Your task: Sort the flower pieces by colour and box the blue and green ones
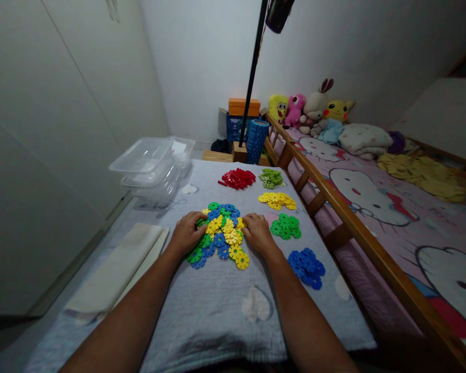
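A mixed pile of blue, yellow and green flower-shaped plastic discs (219,239) lies on the cloth-covered table between my two hands. My left hand (188,233) rests at the pile's left side, fingers curved loosely over its edge. Against the right edge is my right hand (257,233), its fingertips touching the yellow discs. Neither hand grips a piece that I can see. Single-colour piles line the far and right sides: red pieces (238,178), light green pieces (271,178), yellow discs (278,200), green discs (286,226) and blue discs (306,267).
Clear plastic containers (147,158) are stacked at the table's far left. A folded cream cloth (114,267) lies nearer on the left. The wooden bed rail (334,212) runs along the right edge. Behind the table stand a black pole (252,72) and a blue foam roller (257,141).
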The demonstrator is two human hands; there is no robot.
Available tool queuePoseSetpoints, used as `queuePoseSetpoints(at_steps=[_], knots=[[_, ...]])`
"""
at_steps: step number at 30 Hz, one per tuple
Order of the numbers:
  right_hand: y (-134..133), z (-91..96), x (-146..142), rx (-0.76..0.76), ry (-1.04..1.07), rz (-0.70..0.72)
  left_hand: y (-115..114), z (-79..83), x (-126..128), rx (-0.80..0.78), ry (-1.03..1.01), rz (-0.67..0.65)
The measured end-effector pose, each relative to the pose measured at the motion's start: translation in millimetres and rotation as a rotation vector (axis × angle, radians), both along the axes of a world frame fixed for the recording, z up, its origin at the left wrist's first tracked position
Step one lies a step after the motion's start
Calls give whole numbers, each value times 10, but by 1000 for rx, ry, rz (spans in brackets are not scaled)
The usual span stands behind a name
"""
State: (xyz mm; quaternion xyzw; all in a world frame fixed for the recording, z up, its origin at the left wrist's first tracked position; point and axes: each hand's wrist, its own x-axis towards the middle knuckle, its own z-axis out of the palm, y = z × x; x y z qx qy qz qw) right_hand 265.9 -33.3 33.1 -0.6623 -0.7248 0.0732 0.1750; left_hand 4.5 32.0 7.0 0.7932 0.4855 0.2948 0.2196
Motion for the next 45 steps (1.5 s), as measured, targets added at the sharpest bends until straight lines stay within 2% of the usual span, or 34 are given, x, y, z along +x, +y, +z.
queuePoseSetpoints(at_steps=[4, 8, 13, 16, 21, 23, 26, 33, 38, 45], knots=[[30, -71, 37, 3, 14, -24, -4, 11, 4, -9, 3, 3], [31, -110, 55, 83, 71, -47, -3, 18, 7, -8, 0, 1], [72, -19, 202, 208, 165, -154, -4, 22, 4, 6, -11, -6], [162, 135, 530, 208, 212, -206, -4, 18, 4, 5, -12, -6], [369, 353, 1342, 111, 189, -401, -2, 10, 8, 4, -15, -6], [441, 361, 1598, 47, 175, -462, -1, 12, 9, 3, -8, -1], [518, 286, 1803, 0, 173, -484, -3, 21, 9, 1, -5, 2], [579, 60, 1811, -35, 106, -508, -14, 44, 10, -7, -6, -9], [552, 51, 1728, -9, 24, -575, -12, 48, 6, 0, -2, -10], [552, 73, 1599, -39, -33, -515, -10, 24, 8, 8, -23, -10]])
